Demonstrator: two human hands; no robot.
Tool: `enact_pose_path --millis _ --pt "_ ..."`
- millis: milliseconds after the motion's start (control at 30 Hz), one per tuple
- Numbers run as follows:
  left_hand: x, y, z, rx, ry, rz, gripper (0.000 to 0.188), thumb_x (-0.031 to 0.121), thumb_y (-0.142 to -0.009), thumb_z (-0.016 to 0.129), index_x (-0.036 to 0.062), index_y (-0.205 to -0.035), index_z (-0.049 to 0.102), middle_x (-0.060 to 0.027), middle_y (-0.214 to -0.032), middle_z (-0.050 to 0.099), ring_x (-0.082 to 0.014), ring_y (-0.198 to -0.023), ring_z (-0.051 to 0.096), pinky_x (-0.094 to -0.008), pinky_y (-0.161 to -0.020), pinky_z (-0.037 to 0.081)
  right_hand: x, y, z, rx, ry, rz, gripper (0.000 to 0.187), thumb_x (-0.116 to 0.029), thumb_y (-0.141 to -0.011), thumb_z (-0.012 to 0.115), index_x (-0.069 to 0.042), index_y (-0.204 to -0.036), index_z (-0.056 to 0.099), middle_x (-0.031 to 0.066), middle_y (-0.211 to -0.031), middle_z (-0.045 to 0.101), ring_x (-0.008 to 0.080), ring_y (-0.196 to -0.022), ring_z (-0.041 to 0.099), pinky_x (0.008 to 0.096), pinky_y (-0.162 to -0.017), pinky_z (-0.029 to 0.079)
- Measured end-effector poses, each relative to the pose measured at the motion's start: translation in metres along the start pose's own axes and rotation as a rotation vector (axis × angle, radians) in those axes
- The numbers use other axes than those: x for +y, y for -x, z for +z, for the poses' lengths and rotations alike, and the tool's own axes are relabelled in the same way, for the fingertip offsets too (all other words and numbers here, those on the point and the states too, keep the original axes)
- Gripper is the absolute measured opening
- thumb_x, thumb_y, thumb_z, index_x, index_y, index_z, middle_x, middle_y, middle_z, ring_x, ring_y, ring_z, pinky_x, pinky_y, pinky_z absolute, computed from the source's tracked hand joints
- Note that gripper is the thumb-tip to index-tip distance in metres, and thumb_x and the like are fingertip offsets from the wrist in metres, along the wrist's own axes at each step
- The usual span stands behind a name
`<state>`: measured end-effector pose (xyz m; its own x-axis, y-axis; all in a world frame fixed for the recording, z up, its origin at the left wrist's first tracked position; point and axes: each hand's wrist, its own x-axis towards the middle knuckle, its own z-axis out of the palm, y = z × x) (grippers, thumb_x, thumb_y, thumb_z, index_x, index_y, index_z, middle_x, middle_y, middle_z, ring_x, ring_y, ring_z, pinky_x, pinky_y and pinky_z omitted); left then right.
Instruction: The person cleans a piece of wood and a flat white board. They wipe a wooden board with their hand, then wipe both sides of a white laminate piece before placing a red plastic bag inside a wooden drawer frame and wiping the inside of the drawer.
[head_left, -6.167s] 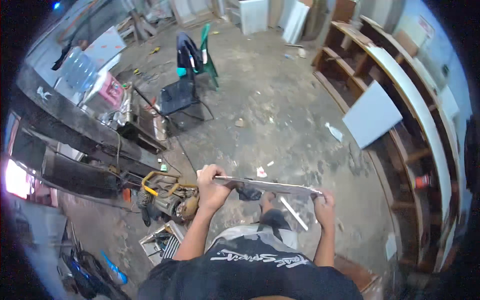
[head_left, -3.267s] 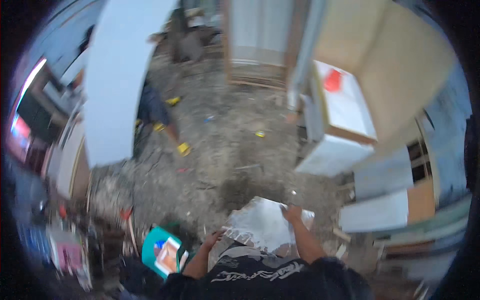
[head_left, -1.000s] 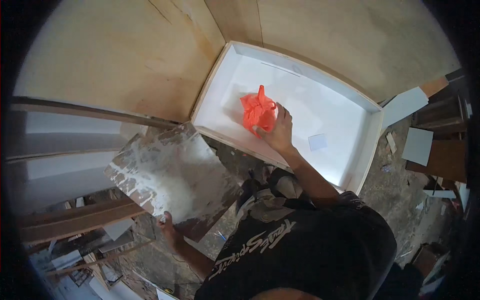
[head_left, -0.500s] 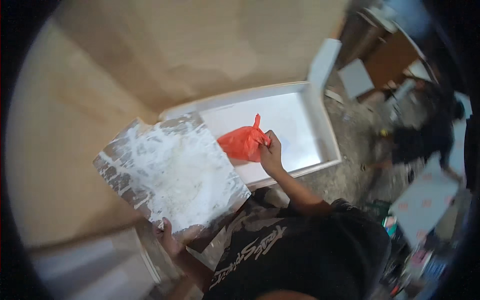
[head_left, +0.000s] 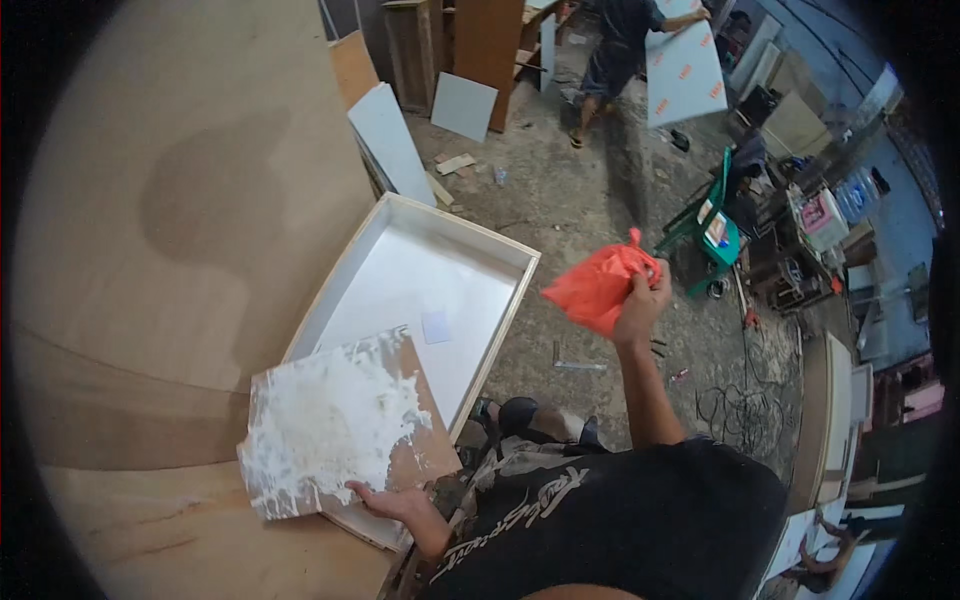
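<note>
My left hand point(head_left: 398, 506) grips the near edge of a flat board point(head_left: 325, 425), its thumb on top and the other fingers hidden beneath. White paste or paint is smeared unevenly over the board, with bare brown showing at its right side. A red plastic bag point(head_left: 592, 288), bunched at its neck, is gripped in my right hand point(head_left: 645, 305), raised over the floor. What the bag contains is hidden. Partly under the board lies a shallow, white-lined wooden box point(head_left: 465, 250), with a small pale sheet point(head_left: 436, 327) on its bottom.
A tall plywood panel point(head_left: 170, 220) stands along the left. Several white panels point(head_left: 395, 140) lean behind the box. Farther off, another person point(head_left: 615, 55) carries a printed white panel point(head_left: 687, 75). To the right are a green plastic chair point(head_left: 712, 235) and tangled cable point(head_left: 740, 405) on the floor.
My view has turned to the right. The red bag has moved in my right hand from over the box to beyond its right side. My left hand still holds the board.
</note>
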<state>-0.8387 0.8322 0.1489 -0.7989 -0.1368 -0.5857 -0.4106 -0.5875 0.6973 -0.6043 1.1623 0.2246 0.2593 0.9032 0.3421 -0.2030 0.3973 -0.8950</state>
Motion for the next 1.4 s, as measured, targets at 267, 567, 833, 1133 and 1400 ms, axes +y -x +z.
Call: enact_pose_path --millis 267,567,833,1133,1400 --pt "-0.067 -0.087 -0.099 -0.191 0.073 -0.170 0.050 0.035 -0.091 0.052 0.0007 -0.127 0.045 -0.0140 -0.129 0.050 -0.0323 -0.117 0.049 -0.0467 -0.101 0.039 -0.037 0.033 0.016 0.182 0.129 0.120 0.022 0.002 -0.087 0.044 -0.002 -0.104 0.058 0.0035 -0.089 0.059 0.0143 -0.076 0.057 0.0280 -0.072 0.047" --pt "-0.083 -0.046 -0.059 -0.203 0.209 -0.332 0.022 0.011 -0.092 0.052 0.0036 -0.112 0.053 -0.0080 -0.111 0.059 -0.0231 -0.106 0.057 -0.0371 -0.097 0.045 -0.004 -0.003 0.017 -0.027 -0.088 0.233 0.020 -0.007 -0.084 0.047 0.002 -0.098 0.058 0.0103 -0.095 0.061 0.0223 -0.087 0.063 0.0358 -0.077 0.054" --pt "-0.087 -0.048 -0.062 -0.340 0.330 -0.313 0.024 0.000 -0.088 0.057 -0.0011 -0.112 0.053 -0.0111 -0.110 0.059 -0.0210 -0.105 0.057 -0.0333 -0.096 0.047 0.001 -0.019 0.008 -0.057 0.035 0.219 0.019 -0.003 -0.081 0.046 0.000 -0.096 0.056 0.0112 -0.098 0.062 0.0236 -0.090 0.062 0.0368 -0.081 0.052" --pt "-0.114 -0.075 -0.056 -0.084 0.404 -0.585 0.036 0.010 -0.094 0.054 -0.0007 -0.126 0.043 -0.0164 -0.122 0.050 -0.0303 -0.120 0.044 -0.0465 -0.109 0.034 0.007 -0.013 -0.005 0.047 0.094 0.185 0.018 -0.002 -0.078 0.044 0.001 -0.092 0.056 0.0095 -0.096 0.060 0.0210 -0.085 0.059 0.0346 -0.078 0.051" --pt "-0.116 -0.084 -0.042 0.197 0.228 -0.740 0.058 0.032 -0.094 0.054 0.0136 -0.142 0.027 -0.0169 -0.146 0.022 -0.0293 -0.138 0.023 -0.0449 -0.113 0.023 -0.012 -0.010 0.004 -0.133 0.053 0.177 0.016 -0.001 -0.078 0.045 0.000 -0.091 0.055 0.0046 -0.085 0.056 0.0161 -0.077 0.054 0.0285 -0.074 0.045"
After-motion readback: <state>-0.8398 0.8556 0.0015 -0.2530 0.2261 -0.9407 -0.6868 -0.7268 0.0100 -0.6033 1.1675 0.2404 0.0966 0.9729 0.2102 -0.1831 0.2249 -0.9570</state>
